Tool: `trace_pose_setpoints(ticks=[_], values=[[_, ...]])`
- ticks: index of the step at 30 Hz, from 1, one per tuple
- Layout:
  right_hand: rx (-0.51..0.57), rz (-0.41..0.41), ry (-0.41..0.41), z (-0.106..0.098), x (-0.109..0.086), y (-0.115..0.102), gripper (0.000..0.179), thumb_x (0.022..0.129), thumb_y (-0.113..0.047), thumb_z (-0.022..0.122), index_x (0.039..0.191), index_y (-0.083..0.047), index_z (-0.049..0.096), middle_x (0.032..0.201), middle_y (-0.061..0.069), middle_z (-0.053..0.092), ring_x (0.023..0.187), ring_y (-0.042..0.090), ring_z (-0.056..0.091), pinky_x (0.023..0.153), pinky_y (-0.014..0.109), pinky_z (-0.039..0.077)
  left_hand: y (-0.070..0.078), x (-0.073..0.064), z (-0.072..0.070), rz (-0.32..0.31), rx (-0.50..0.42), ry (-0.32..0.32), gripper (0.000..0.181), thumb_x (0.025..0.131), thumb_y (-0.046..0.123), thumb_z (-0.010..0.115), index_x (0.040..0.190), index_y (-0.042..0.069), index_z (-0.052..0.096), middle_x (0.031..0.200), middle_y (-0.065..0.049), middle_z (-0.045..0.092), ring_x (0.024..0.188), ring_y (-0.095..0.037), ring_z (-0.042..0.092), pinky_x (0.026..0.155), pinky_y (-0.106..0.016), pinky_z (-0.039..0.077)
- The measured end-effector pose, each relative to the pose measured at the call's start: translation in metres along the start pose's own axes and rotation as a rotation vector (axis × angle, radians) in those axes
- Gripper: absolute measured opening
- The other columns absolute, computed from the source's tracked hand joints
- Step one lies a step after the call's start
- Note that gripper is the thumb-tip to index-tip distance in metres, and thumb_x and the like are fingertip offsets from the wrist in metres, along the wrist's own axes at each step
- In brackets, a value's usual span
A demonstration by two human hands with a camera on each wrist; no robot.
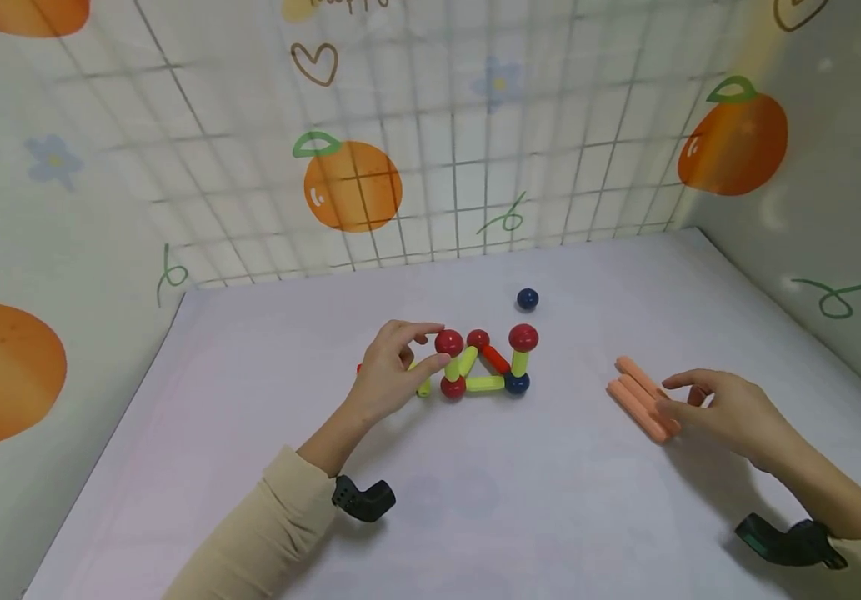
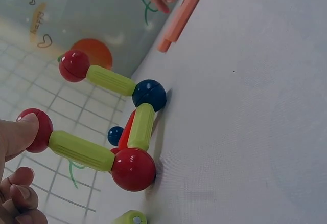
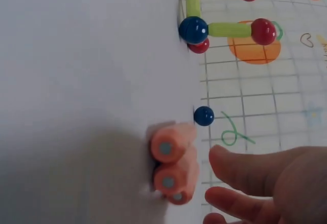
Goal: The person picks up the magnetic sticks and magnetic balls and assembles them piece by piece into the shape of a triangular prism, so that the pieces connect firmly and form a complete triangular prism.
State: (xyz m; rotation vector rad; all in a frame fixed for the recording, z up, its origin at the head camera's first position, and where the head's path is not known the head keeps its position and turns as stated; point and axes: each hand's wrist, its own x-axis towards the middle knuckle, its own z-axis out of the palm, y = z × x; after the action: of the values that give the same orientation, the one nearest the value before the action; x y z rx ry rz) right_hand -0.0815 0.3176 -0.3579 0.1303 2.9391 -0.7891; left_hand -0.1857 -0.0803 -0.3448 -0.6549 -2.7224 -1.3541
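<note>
My left hand (image 1: 388, 371) pinches a glossy red ball (image 1: 448, 342) between thumb and forefinger. This ball tops an upright yellow-green rod (image 2: 82, 150) that rises from a lower red ball (image 2: 133, 170). The base is a triangle of yellow-green rods and one red rod (image 1: 496, 359), joined at balls. From its dark blue corner ball (image 1: 517, 382) stands a second yellow-green rod (image 3: 230, 30) capped by another red ball (image 1: 523, 337). At right, my right hand (image 1: 733, 417) hovers with fingers loosely bent beside several salmon-orange rods (image 1: 636, 408); a gap shows between thumb and fingers.
A loose dark blue ball (image 1: 528, 299) lies behind the structure. Another yellow-green rod (image 1: 423, 387) lies partly behind my left hand, with a bit of red beyond it. A white grid wall (image 1: 430, 167) printed with oranges closes off the back of the table.
</note>
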Motion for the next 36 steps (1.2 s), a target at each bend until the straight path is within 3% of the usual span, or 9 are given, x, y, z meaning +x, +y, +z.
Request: trace_pose_setpoints(ticks=[6, 19, 31, 36], values=[[0.005, 0.021, -0.017, 0.002, -0.003, 0.008, 0.057, 0.091, -0.044, 0.066, 0.128, -0.001, 0.060, 0.089, 0.006, 0.056, 0.060, 0.011, 0.040, 0.049, 0.026, 0.032, 0.001, 0.000, 0.000, -0.003, 0.008, -0.002, 0.042, 0.089, 0.029, 0.073, 0.129, 0.021, 0.064, 0.110, -0.007, 0.057, 0.076, -0.018, 0.046, 0.065, -0.023, 0.039], [-0.048, 0.033, -0.011, 0.001, 0.007, 0.015, 0.053, 0.092, -0.039, 0.065, 0.121, 0.005, 0.064, 0.081, 0.006, 0.053, 0.074, 0.019, 0.045, 0.056, 0.029, 0.030, 0.002, -0.001, -0.001, -0.011, -0.004, 0.006, 0.040, 0.089, 0.029, 0.073, 0.128, 0.021, 0.065, 0.109, -0.006, 0.057, 0.076, -0.018, 0.046, 0.064, -0.023, 0.039], [-0.124, -0.032, 0.046, 0.006, 0.013, 0.012, 0.043, 0.091, -0.023, 0.064, 0.116, 0.012, 0.064, 0.071, 0.005, 0.050, 0.066, 0.018, 0.042, 0.054, 0.029, 0.029, 0.002, -0.001, -0.002, -0.009, -0.008, 0.012, 0.039, 0.089, 0.028, 0.073, 0.127, 0.021, 0.066, 0.109, -0.006, 0.057, 0.076, -0.018, 0.046, 0.064, -0.022, 0.039], [-0.134, -0.023, 0.051, 0.006, 0.015, 0.016, 0.046, 0.089, -0.023, 0.067, 0.117, 0.013, 0.062, 0.075, 0.009, 0.056, 0.066, 0.019, 0.045, 0.053, 0.029, 0.031, 0.002, -0.001, -0.001, -0.002, -0.013, 0.006, 0.040, 0.089, 0.027, 0.073, 0.128, 0.021, 0.065, 0.110, -0.006, 0.057, 0.075, -0.018, 0.046, 0.063, -0.022, 0.039]])
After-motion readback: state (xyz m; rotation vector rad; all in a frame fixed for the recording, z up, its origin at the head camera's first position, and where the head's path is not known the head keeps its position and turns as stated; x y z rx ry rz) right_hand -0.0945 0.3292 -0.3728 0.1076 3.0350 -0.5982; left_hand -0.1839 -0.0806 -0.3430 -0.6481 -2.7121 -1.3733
